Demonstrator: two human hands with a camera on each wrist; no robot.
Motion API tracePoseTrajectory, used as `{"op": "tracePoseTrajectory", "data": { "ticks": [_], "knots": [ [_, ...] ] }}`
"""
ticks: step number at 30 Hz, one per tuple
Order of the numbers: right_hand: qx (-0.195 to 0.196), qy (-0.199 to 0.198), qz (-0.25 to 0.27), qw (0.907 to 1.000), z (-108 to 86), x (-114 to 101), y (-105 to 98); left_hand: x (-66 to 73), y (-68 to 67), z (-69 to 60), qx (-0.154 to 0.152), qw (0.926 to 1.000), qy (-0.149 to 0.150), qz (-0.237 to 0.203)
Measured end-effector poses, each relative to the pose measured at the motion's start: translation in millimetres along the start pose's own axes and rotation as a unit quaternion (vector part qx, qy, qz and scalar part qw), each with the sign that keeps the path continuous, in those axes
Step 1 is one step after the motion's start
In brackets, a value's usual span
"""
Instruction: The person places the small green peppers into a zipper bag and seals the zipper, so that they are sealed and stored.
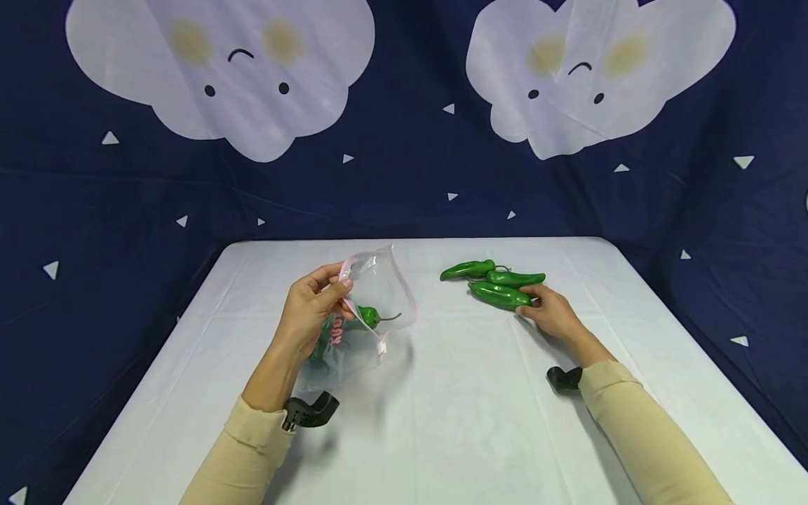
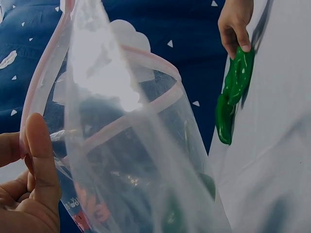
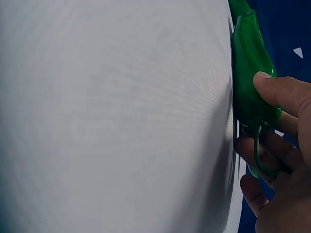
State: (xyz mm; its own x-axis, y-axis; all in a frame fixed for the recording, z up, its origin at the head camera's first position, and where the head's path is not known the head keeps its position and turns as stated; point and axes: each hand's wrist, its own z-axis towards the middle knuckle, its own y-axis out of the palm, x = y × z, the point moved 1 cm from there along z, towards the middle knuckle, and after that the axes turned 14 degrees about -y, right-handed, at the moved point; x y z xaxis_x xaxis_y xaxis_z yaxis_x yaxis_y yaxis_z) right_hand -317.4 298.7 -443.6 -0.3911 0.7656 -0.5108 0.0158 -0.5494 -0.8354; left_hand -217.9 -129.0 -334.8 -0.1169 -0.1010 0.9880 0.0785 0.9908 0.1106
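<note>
My left hand [image 1: 306,308] pinches the pink-edged rim of a clear zip bag [image 1: 381,277] between thumb and fingers, and the bag's mouth gapes. Inside it lies a green pepper [image 1: 368,317] with a thin stem, with more green lower down, partly hidden by the hand and the plastic. Over on the right, my right hand [image 1: 555,312] grips the stem end of a green chili pepper [image 1: 499,295] on the table. In the right wrist view the thumb presses on that pepper [image 3: 250,68], its curved stem hanging among the fingers.
Just behind the gripped pepper lie two other green peppers, one at the left [image 1: 467,270] and one at the right [image 1: 516,278]. A white cloth covers the table [image 1: 454,407]. Beyond its far edge hangs a dark blue curtain [image 1: 404,189] with clouds and triangles.
</note>
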Motion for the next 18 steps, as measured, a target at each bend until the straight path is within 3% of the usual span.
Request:
{"op": "tracePoseTrajectory", "data": {
  "ticks": [18],
  "knots": [
    [0.025, -0.010, 0.032, 0.9992, -10.7, -7, -3, -0.8, 0.0, 0.4, 0.002, 1.0000, -0.001, 0.002]
  ]
}}
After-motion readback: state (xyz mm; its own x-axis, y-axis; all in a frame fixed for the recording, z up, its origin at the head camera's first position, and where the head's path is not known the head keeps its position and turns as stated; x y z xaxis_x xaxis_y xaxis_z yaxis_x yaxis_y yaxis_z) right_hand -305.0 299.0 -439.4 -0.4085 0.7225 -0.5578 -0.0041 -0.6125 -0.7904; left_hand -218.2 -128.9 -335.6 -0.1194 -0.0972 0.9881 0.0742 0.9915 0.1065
